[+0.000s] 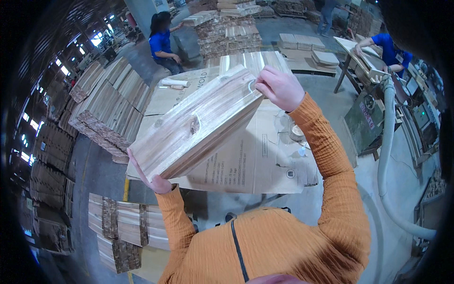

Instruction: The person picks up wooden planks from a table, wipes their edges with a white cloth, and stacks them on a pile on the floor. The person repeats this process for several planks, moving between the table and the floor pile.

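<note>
Crinkled orange fabric [283, 236] sits below hands [283, 89] holding a knotty, oblong wooden block [187, 125].

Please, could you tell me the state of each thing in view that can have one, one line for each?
Wooden board: tilted, pale curved marks on its face.
Left hand: holding the board's lower left end.
Right hand: curled, fingertips at the upper right end; whether it holds anything, I cannot tell.
Cardboard: spread out below the board.
Boards at left: stacked.
Hose: bent in a long curve.

Bright patches [97, 39], perhaps windows, flank the grey floor [96, 168].
</note>
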The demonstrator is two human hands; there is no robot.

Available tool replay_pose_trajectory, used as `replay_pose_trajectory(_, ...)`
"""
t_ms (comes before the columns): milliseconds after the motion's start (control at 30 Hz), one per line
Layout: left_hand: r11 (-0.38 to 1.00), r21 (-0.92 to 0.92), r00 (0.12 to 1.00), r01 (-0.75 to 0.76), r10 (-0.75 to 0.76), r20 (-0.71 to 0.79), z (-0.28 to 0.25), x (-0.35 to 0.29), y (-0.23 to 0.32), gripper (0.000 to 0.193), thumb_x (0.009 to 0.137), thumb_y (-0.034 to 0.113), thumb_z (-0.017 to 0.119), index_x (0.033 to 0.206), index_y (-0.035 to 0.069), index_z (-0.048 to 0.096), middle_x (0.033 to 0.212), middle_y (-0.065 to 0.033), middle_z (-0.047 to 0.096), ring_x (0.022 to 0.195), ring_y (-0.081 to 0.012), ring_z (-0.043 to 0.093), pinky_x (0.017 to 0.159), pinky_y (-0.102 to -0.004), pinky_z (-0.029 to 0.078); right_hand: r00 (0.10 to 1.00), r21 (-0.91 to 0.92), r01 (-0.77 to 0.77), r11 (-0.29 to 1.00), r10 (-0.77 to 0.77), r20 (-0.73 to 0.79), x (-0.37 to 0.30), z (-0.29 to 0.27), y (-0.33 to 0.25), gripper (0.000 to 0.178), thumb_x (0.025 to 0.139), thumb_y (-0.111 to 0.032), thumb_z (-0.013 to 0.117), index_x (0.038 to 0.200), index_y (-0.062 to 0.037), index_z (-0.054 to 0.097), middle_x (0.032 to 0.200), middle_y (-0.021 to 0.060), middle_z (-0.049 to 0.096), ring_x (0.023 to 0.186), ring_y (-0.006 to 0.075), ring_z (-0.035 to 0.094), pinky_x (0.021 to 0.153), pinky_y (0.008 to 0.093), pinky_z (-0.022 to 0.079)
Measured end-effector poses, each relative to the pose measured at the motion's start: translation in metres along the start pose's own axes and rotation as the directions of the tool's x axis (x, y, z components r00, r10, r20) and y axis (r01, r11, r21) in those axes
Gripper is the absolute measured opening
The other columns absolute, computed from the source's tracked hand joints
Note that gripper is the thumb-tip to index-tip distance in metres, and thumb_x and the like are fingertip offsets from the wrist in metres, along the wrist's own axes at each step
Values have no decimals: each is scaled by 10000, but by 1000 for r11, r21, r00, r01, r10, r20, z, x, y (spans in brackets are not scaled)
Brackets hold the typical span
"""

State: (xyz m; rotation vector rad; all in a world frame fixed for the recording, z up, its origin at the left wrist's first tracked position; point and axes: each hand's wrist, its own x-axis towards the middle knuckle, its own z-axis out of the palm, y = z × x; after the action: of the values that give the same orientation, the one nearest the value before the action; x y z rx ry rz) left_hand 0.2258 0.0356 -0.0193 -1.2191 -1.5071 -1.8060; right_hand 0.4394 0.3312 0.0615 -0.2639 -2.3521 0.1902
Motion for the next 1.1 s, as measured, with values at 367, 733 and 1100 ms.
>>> replay_pose_trajectory(367, 1000, 8, 1000, 0, 0, -13, 8, 0, 5, 834, 820, 571, 294, 1372, -50, 221, 1348, -223, 326, 1177, -314, 426, 956, -416, 375, 911, 512, -386, 767, 405, 79, -12, 26, 31, 184, 914, -181, 473, 907, 1, 501, 777, 60, 519, 669, 147, 525, 606, 280, 449)
replay_pose_trajectory(733, 994, 93, 997, -63, 67, -40, 2, -1, 2, 816, 828, 554, 261, 1354, -71, 257, 1334, -241, 347, 1181, -316, 425, 966, -423, 364, 954, 359, -254, 898, 293, -57, -17, 22, 39, 219, 896, -238, 505, 888, -21, 539, 746, 75, 570, 710, 185, 577, 635, 299, 475)
replay_pose_trajectory(1100, 998, 66, 998, 23, -19, -58, 10, 7, -1, 786, 857, 571, 251, 1366, -28, 269, 1363, -217, 328, 1233, -323, 368, 1018, -414, 306, 577, -338, -710, 617, 786, 222, -169, 36, 176, 232, 777, -305, 574, 872, -111, 660, 904, 140, 623, 847, 313, 600, 775, 414, 474)
